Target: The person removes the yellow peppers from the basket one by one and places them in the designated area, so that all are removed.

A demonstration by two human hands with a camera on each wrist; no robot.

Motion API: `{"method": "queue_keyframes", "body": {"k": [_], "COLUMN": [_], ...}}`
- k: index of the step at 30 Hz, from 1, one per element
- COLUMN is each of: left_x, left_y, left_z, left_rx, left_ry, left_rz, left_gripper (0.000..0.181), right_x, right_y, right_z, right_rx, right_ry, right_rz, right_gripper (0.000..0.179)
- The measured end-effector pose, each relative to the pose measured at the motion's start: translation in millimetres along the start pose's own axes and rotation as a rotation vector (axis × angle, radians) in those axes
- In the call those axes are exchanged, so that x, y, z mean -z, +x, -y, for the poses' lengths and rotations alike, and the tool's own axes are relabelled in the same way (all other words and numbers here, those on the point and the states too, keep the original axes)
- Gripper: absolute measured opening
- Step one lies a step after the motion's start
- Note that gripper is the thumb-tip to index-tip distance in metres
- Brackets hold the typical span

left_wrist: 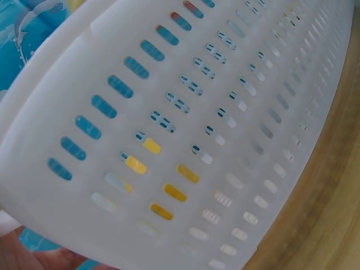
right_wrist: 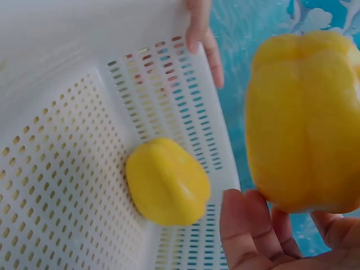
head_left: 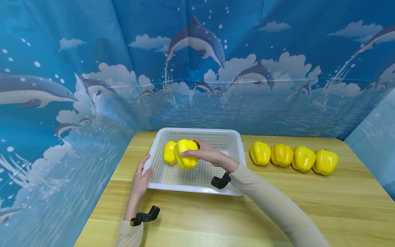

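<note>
A yellow bell pepper (head_left: 186, 154) is in my right hand (head_left: 207, 153), held over the left part of a white plastic basket (head_left: 197, 189). Thumb and fingers grip it from its right side; in the right wrist view the fingers (right_wrist: 253, 225) show below this pepper (right_wrist: 304, 121). Another yellow bell pepper (right_wrist: 167, 183) lies inside the basket against its left wall. My left hand (head_left: 140, 178) grips the basket's left rim, thumb and fingers on either side of it. The left wrist view shows the basket's slotted wall (left_wrist: 169, 135) close up, the hand mostly out of frame.
To the right of the basket, several yellow bell peppers (head_left: 282, 155) sit in a row on the wooden table (head_left: 197, 219). Behind the table hangs a blue curtain (head_left: 197, 113) printed with dolphins. The basket's back wall stands near the table's far edge.
</note>
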State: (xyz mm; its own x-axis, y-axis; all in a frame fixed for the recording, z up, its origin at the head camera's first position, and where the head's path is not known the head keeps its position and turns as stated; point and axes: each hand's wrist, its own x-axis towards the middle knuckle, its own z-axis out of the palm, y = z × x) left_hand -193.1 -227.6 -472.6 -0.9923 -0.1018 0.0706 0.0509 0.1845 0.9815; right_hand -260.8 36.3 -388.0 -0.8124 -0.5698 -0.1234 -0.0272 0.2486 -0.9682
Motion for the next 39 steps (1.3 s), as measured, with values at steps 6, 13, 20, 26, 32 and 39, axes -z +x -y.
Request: {"method": "queue_keyframes", "body": {"k": [6,13,20,26,32,39], "left_x": [-0.2,0.0,0.3,0.7,1.5,0.9], "left_y": [0.8,0.5,0.2,-0.2,0.0,-0.9], "left_z": [0.6,-0.1,2.0,2.5,2.3,1.2], "left_rx": [0.014,0.026,0.012,0.014,0.015,0.011], "left_ry": [-0.015,-0.029,-0.017,-0.009,-0.008,-0.011], "left_rz": [0.005,0.007,-0.001,-0.009,-0.009,0.006], "left_gripper": [0.052,0.052,0.051,0.051,0.051,0.051], "right_x": [7.9,20.6,47.1,73.7,93.7,109.2], "right_y": [-17.6,-38.8,-72.4,-107.9,-139.9,-167.4], "right_z": [3.9,2.0,-0.9,-7.5,-22.8,-57.2], "right_rx": [0.023,0.045,0.093,0.082,0.031,-0.099], "right_ry": [0.023,0.061,0.074,0.061,-0.038,-0.132], "right_rz": [-0.089,-0.174,-0.281,-0.386,-0.502,-0.521], "right_gripper": [0.06,0.061,0.062,0.07,0.076,0.084]}}
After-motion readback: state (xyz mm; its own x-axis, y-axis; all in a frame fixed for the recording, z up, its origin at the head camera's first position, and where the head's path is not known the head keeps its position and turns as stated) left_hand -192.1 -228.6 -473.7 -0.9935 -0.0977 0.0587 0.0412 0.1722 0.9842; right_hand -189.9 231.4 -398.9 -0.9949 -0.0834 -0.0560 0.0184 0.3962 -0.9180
